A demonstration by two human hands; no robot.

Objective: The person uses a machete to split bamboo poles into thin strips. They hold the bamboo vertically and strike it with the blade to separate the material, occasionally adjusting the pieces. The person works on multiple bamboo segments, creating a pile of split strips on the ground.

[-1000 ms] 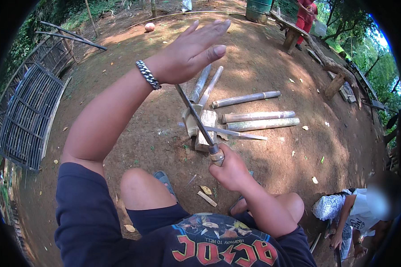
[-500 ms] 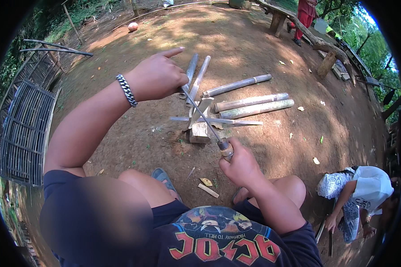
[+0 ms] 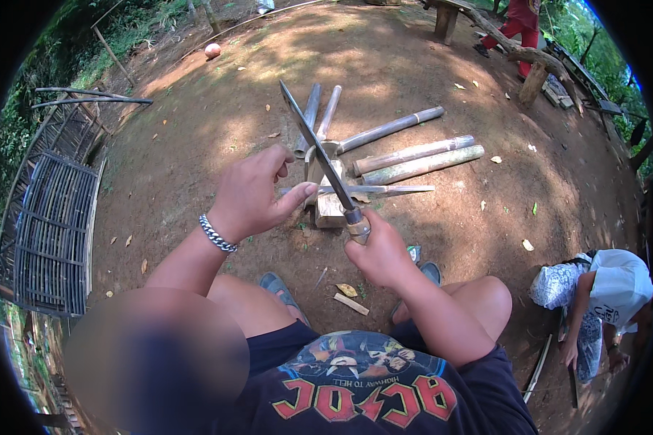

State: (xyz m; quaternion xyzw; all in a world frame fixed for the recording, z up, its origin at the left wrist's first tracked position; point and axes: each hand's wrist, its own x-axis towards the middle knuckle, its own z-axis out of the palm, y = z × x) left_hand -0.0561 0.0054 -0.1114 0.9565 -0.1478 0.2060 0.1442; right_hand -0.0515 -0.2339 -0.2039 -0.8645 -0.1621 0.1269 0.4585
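My right hand [image 3: 379,250] is closed round the wooden handle of a machete [image 3: 314,141], its long dark blade slanting up and to the left. My left hand [image 3: 254,190] is beside the blade, thumb stretched out and fingers half curled, with nothing visible in it. Beneath the blade stands a pale wooden block [image 3: 331,212]. A thin pointed strip [image 3: 406,188] lies across behind it. Beyond are bamboo lengths: a grey-brown pole [image 3: 392,130] and a mottled greenish pole [image 3: 424,165] among them. The machete hides part of the block.
A slatted bamboo bench [image 3: 51,225] stands at the left. At the lower right a crouching person [image 3: 620,286] holds a dark blade. A person in red [image 3: 522,32] is by a log bench [image 3: 504,45] at the far right. A ball [image 3: 212,51] lies far off.
My left hand has come down and nearer, away from the blade's tip. The machete's tip has risen and its blade has turned to show its broad side. The person in red has moved right.
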